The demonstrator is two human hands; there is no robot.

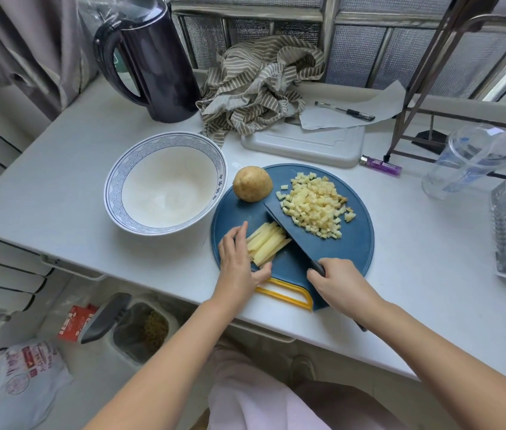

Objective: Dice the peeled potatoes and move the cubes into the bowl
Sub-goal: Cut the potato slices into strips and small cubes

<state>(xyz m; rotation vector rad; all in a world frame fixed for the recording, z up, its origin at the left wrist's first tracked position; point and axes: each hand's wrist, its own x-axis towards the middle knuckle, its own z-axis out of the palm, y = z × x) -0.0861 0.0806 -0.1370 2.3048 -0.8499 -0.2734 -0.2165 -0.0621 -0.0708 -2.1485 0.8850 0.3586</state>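
Carrying everything, the pale bench (59, 193) runs out on all sides of both grips. Under them lies the round blue board (354, 243), with its yellow handle just nearer the person than the gap between the grips. Beyond the left grip (236, 259) and off to its left stands the white bowl (112, 187) with a blue patterned rim, just beside the board's edge. Beyond the right grip (338, 283), on the far half of the board, sits the pile of potato cubes (315, 206). A whole potato (252, 183) rests straight beyond the left grip, at the board's far left edge, near the bowl. The right grip is clamped round the handle of the knife (289, 231), whose dark blade slants away and leftward. The potato sticks (267, 243) lie between the grips, touching the blade; the left grip holds their near ends, fingers and thumb curved around the bundle.
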